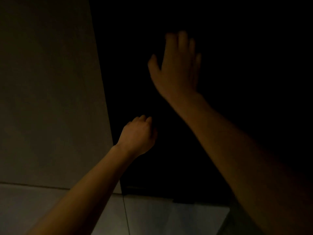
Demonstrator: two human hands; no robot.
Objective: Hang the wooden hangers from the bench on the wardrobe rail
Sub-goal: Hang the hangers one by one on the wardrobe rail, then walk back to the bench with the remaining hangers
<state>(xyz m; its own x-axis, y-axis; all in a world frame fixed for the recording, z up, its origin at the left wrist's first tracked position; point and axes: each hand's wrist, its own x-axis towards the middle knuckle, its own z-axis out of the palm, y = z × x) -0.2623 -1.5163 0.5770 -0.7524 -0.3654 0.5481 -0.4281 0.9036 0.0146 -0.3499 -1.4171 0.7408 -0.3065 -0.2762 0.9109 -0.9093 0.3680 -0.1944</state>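
The scene is very dark. My right hand is raised in front of the black wardrobe opening, fingers spread and slightly blurred, holding nothing that I can see. Lower down, my left hand reaches into the same opening with its fingers curled; whether it grips anything is hidden by the darkness. No wooden hanger, rail or bench shows in the head view.
A pale flat panel, a wardrobe side or door, fills the left, and its edge runs diagonally down to the floor. Light floor tiles lie at the bottom, in front of the opening.
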